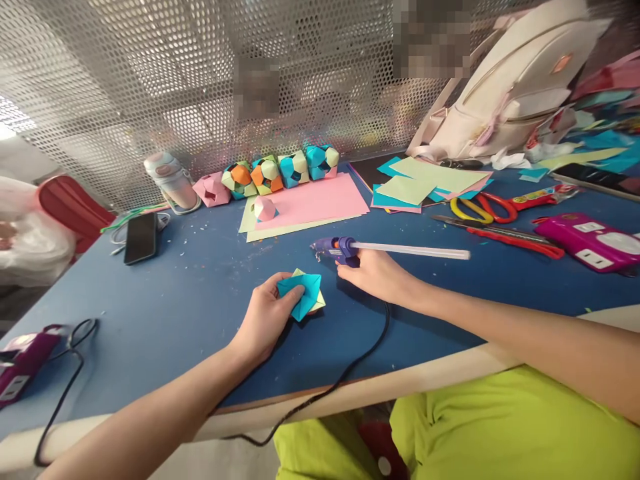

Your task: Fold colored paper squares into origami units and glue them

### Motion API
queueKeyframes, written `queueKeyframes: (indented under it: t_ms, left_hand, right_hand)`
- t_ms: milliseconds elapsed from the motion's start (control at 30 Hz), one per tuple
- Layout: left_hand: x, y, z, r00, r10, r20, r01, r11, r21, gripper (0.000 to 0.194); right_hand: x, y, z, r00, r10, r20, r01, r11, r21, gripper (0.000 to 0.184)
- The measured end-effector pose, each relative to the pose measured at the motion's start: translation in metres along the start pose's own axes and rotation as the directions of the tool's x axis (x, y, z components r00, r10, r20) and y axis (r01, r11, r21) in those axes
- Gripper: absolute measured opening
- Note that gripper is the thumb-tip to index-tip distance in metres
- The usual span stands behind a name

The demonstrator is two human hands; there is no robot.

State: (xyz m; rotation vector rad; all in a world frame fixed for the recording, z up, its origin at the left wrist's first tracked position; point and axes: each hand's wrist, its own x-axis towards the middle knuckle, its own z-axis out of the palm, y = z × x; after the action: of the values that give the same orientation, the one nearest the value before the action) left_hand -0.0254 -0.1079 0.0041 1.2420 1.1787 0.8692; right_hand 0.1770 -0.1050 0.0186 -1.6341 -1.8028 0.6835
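My left hand (265,313) grips a folded paper piece (303,292) in blue and pale yellow-green, held just above the blue table (190,293). My right hand (373,272) is wrapped round the handle of a purple glue gun (336,249). A long clear glue stick (410,251) sticks out of its back toward the right. The gun's nozzle points left, a little above and beyond the paper piece. Its black cord (350,370) runs down over the table's front edge.
A row of coloured folded paper cubes (280,170) and pink sheets (313,200) lie at the back. Left are a black phone (141,237) and a bottle (170,181). Right are scissors (500,207), a pink power strip (590,241), loose sheets (425,183) and a white backpack (515,87).
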Motion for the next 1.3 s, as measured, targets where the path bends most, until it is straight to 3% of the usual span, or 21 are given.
queueKeyframes:
  t_ms: [167,333,533,733,1167,1300]
  left_hand:
    - [0.003,0.000,-0.004,0.999,0.039,0.003,-0.039,0.999,-0.012,0.032]
    - [0.006,0.000,-0.008,0.996,0.091,-0.022,-0.091,0.996,0.003,0.027]
    - [0.006,0.002,-0.009,0.983,0.176,-0.045,-0.165,0.970,0.176,0.023]
    - [0.002,0.006,-0.006,0.985,0.164,-0.054,-0.152,0.970,0.188,0.023]
    - [0.002,0.005,-0.007,0.973,0.220,-0.070,-0.188,0.932,0.311,0.020]
    - [0.002,0.006,-0.006,0.967,0.237,-0.090,-0.193,0.919,0.345,0.020]
  right_hand:
    - [-0.022,-0.007,-0.009,0.999,-0.026,-0.020,0.028,0.992,0.122,0.017]
    - [-0.043,-0.021,-0.013,0.942,-0.315,-0.117,0.312,0.949,-0.043,0.015]
    - [-0.045,-0.025,-0.004,0.867,-0.498,-0.015,0.483,0.848,-0.219,0.012]
    - [-0.046,-0.021,-0.001,0.879,-0.476,-0.034,0.438,0.833,-0.338,0.012]
    - [-0.045,-0.025,-0.002,0.891,-0.453,0.000,0.427,0.839,-0.337,0.014]
    - [-0.045,-0.027,-0.003,0.916,-0.401,-0.010,0.377,0.868,-0.324,0.015]
